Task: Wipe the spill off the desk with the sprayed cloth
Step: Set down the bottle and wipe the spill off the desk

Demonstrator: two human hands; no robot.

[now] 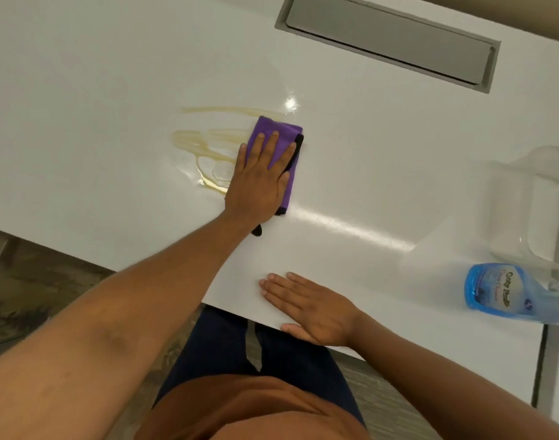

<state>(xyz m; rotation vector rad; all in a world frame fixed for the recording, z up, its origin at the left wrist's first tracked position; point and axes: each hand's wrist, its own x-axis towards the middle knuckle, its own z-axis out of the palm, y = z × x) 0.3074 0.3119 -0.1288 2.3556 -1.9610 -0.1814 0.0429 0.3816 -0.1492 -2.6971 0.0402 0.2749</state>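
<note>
A yellowish-brown spill (205,147) streaks the white desk (383,173) in thin smears left of centre. A folded purple cloth (282,136) with a black edge lies at the right end of the spill. My left hand (260,179) presses flat on the cloth, fingers spread, covering most of it. My right hand (309,308) rests flat on the desk near its front edge, holding nothing.
A blue spray bottle (494,292) of glass cleaner stands at the right, partly cut off. A grey cable hatch (389,39) is set into the desk at the back. The desk's front edge runs diagonally, with floor and my legs below it.
</note>
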